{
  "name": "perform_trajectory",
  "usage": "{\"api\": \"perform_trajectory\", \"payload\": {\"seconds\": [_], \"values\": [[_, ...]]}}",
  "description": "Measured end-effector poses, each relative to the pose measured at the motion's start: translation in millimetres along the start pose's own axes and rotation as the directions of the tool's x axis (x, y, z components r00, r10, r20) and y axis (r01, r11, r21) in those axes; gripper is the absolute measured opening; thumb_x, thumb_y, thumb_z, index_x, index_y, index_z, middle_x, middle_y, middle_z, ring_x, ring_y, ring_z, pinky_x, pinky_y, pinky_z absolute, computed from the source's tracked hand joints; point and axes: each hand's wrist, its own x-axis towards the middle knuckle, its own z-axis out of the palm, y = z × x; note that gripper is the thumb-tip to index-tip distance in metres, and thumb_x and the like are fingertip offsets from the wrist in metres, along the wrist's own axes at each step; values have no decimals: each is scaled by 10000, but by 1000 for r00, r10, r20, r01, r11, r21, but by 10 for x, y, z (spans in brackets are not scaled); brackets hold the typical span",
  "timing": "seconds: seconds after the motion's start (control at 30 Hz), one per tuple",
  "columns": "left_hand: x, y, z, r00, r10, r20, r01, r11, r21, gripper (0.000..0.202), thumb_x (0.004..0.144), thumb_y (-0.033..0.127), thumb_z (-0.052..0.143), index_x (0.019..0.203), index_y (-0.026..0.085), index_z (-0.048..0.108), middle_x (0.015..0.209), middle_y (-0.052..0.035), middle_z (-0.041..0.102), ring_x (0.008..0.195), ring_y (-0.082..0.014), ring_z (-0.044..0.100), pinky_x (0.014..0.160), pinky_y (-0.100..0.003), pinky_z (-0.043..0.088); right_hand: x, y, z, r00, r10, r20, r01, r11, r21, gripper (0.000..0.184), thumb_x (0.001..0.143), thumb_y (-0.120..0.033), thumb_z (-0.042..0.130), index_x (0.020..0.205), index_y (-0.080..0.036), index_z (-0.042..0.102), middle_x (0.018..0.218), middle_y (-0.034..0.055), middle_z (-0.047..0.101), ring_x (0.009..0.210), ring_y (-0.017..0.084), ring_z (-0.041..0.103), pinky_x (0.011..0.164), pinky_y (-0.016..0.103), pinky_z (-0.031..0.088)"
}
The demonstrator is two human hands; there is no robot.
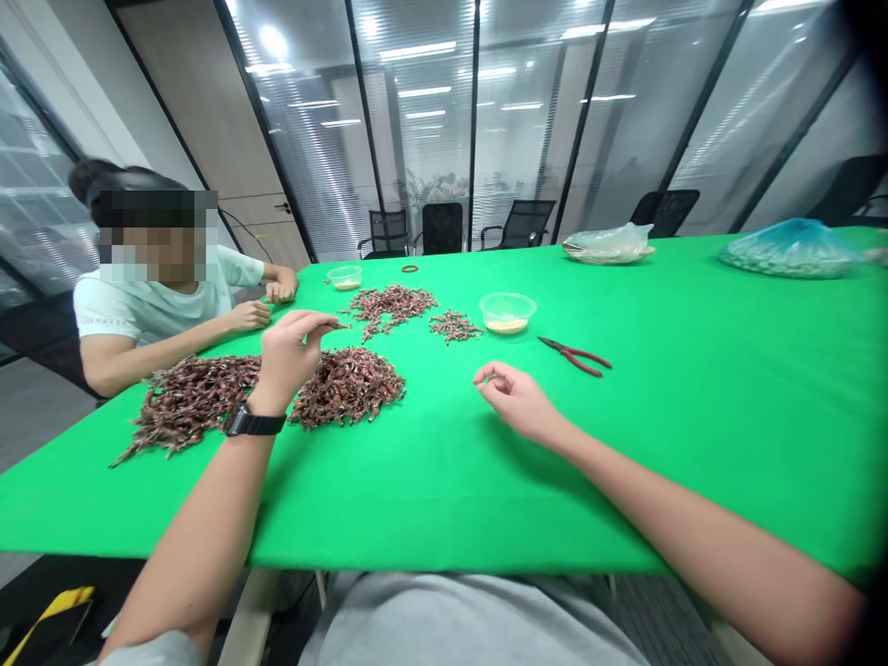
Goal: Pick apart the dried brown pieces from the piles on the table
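My left hand (291,356) hangs just above a large heap of small reddish-brown pieces (347,387), and its fingertips pinch one small piece (339,326). The heap spreads left into a second mass (187,402) on the green cloth. Farther off lie two smaller scattered heaps (392,307) (454,326) of the same pieces. My right hand (514,400) rests low over the green cloth, its fingers curled together with nothing visible in them. Closest to it are red-handled pliers (573,356) and a clear plastic tub (506,313) holding pale grains.
A seated co-worker (156,301) at the left has both hands (250,316) near the table edge. A small clear tub (344,277), a rubber band (410,268) and plastic bags (609,244) (791,250) lie on the green-covered table (659,444). Black chairs stand behind it.
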Motion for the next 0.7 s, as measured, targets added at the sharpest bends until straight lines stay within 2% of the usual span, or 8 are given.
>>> {"api": "perform_trajectory", "payload": {"seconds": [0.1, 0.27, 0.47, 0.7], "values": [[-19, -70, 18, 998, 18, 53, -19, 1000, 24, 200, 941, 268, 524, 996, 209, 707, 1013, -67, 751, 988, -238, 681, 917, -374, 519, -5, 7, 6, 1000, -8, 16, 8, 1000, -4, 154, 868, -351, 569, 940, -215, 575, 536, -97, 370, 457, 93, 320, 466, 236, 249], [-35, -96, 20, 992, 77, 99, -80, 996, 29, 212, 941, 273, 534, 927, 226, 740, 1005, -53, 747, 979, -226, 677, 911, -357, 518, -5, -7, 10, 999, -27, 24, 27, 1000, -9, 168, 865, -361, 576, 928, -205, 582, 541, -92, 370, 472, 93, 307, 470, 236, 243], [-36, -121, 16, 981, 84, 172, -87, 996, 7, 238, 922, 246, 539, 907, 239, 776, 1011, -39, 751, 963, -213, 684, 913, -352, 527, -1, -17, 9, 999, -28, 23, 29, 999, -30, 169, 863, -359, 569, 915, -200, 587, 540, -89, 378, 477, 93, 316, 478, 239, 252], [-37, -142, 11, 977, 100, 187, -104, 995, 11, 259, 922, 213, 522, 907, 223, 780, 1006, -46, 760, 975, -214, 691, 921, -338, 518, -1, -7, 5, 999, -37, 34, 38, 998, -41, 177, 870, -358, 564, 923, -192, 590, 542, -93, 364, 485, 90, 304, 482, 235, 249]]}}
